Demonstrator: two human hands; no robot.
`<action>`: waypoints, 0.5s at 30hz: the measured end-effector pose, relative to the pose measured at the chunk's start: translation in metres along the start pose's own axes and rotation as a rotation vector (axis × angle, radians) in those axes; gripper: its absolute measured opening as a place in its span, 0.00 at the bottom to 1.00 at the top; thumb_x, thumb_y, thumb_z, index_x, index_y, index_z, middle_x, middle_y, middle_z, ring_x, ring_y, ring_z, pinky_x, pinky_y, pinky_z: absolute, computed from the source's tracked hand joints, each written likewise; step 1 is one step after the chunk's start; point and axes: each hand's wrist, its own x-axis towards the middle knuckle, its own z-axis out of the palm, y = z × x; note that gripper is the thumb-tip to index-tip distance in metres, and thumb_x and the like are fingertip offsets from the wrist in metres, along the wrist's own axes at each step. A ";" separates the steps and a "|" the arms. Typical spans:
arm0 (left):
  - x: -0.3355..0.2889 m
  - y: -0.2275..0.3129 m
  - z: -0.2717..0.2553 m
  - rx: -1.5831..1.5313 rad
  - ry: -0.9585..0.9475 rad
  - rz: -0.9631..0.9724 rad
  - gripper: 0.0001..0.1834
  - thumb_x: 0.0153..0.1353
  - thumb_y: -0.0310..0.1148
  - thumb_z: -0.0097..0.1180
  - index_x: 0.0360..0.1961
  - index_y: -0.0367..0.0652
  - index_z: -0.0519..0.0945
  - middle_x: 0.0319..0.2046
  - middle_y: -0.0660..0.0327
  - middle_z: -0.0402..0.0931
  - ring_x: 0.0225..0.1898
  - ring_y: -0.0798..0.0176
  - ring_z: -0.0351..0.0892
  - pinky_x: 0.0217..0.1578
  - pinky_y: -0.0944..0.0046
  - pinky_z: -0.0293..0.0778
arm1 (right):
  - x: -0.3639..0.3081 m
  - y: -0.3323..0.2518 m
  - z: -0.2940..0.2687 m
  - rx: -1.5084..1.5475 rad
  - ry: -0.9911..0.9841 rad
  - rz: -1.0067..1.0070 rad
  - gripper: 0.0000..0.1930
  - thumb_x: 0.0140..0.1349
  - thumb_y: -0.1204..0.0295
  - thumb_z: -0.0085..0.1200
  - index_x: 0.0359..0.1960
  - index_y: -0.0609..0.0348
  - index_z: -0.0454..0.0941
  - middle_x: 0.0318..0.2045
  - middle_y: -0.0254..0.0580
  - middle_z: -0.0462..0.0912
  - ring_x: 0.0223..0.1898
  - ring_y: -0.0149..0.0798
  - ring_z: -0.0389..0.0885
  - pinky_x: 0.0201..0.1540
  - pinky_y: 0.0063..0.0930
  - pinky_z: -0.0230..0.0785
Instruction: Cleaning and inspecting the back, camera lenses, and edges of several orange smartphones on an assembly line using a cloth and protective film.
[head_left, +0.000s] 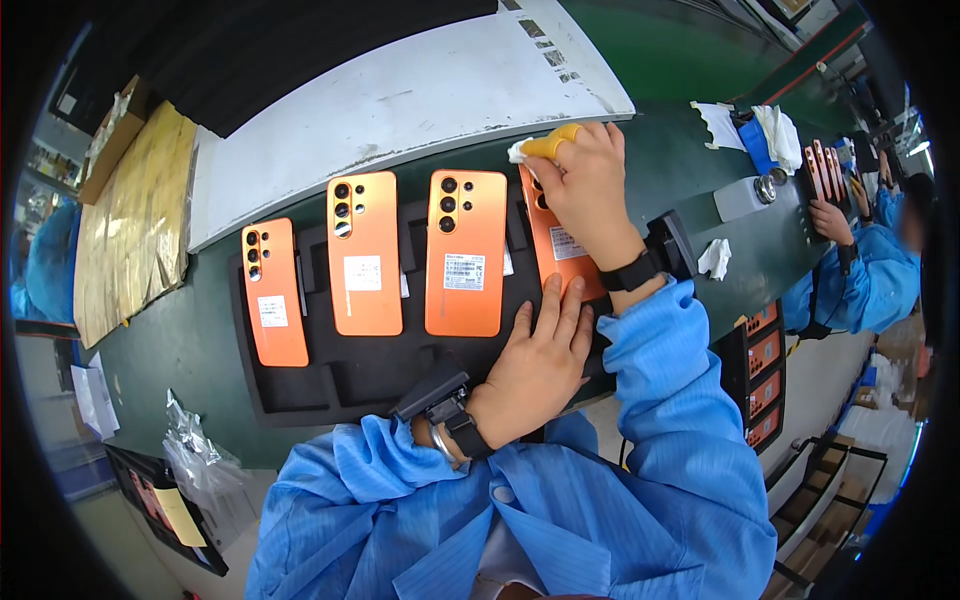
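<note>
Four orange phones lie back side up in a row on a black tray, each with dark round lenses and a white label. My right hand, with yellow finger covers, pinches a small white wipe at the top end of the rightmost phone, hiding part of its lenses. The fingers of my left hand are stretched out, their tips on that phone's lower end. To the left are the third phone, the second phone and the leftmost phone. Both wrists wear black straps with boxy devices.
Behind the tray lies a long white board on the green table. A translucent bottle and a crumpled white wipe stand to the right. Beyond them a co-worker's hand is near more phones. A clear plastic bag hangs at the left edge.
</note>
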 end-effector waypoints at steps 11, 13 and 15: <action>0.000 -0.001 0.003 0.026 0.028 -0.001 0.44 0.53 0.52 0.69 0.64 0.32 0.72 0.68 0.34 0.59 0.70 0.31 0.56 0.60 0.41 0.70 | -0.036 -0.012 -0.026 -0.048 -0.109 -0.015 0.07 0.55 0.67 0.63 0.34 0.51 0.89 0.33 0.41 0.81 0.49 0.47 0.76 0.64 0.71 0.52; -0.001 -0.002 0.002 0.004 0.029 -0.008 0.43 0.53 0.51 0.69 0.64 0.32 0.72 0.69 0.34 0.59 0.71 0.30 0.56 0.61 0.41 0.70 | -0.017 -0.006 -0.012 -0.075 -0.044 -0.034 0.06 0.57 0.67 0.62 0.33 0.52 0.89 0.33 0.41 0.82 0.49 0.47 0.76 0.63 0.69 0.53; -0.002 -0.001 0.001 -0.014 0.031 -0.015 0.43 0.53 0.51 0.69 0.64 0.32 0.73 0.69 0.35 0.59 0.71 0.29 0.56 0.62 0.40 0.69 | 0.004 0.000 -0.004 -0.104 -0.056 0.079 0.06 0.59 0.67 0.62 0.32 0.53 0.88 0.34 0.41 0.82 0.47 0.48 0.76 0.61 0.67 0.55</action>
